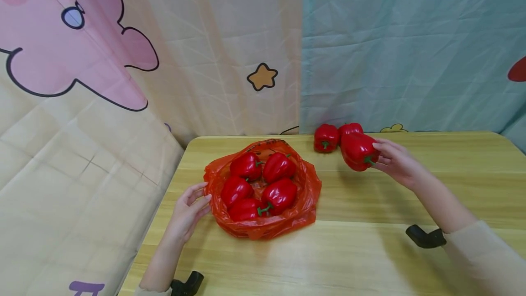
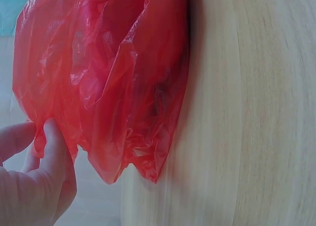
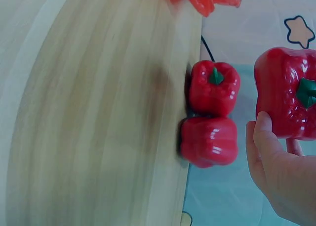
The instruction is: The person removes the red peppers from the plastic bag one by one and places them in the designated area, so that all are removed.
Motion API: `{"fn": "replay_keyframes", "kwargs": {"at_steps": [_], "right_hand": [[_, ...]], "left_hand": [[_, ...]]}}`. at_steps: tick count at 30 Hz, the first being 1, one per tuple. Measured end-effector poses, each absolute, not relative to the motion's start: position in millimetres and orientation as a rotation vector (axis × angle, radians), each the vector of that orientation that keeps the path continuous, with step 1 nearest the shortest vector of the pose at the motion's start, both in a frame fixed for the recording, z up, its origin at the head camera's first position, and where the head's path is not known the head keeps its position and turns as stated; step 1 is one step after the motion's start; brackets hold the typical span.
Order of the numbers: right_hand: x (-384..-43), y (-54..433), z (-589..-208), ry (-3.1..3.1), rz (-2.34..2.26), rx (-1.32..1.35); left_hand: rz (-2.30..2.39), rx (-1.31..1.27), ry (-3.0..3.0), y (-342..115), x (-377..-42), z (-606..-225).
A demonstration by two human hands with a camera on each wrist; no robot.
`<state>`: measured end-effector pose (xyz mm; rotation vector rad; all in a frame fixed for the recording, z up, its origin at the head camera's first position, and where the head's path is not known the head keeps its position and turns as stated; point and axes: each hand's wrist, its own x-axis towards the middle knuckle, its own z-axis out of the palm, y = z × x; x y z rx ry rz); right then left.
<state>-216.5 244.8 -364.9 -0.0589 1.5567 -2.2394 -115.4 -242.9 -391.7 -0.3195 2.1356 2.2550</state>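
Pale wooden table (image 1: 370,245) below: my left fingers (image 2: 55,144) pinch the red bag (image 1: 283,226), mid-frame, its dark print (image 1: 265,153) unreadable; my right fingers (image 1: 388,149) hold a red pepper (image 1: 356,150), right of centre.

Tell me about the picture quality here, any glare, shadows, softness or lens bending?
Head view: small white highlights on the glossy red bell peppers, and soft-edged shadows on the pale wooden table; left wrist view: pale glints along creases of the crinkled, translucent red plastic bag, with fine detail looking soft; right wrist view: the table's grain curves, probably lens distortion.
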Motion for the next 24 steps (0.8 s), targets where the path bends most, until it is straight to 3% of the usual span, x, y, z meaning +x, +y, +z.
{"fn": "replay_keyframes", "kwargs": {"at_steps": [24], "right_hand": [[-210.8, 285.7, -394.8, 1.439, -2.341, 0.087]], "left_hand": [[2.265, -0.305, 2.136, -243.2, -115.0, -393.2]]}}
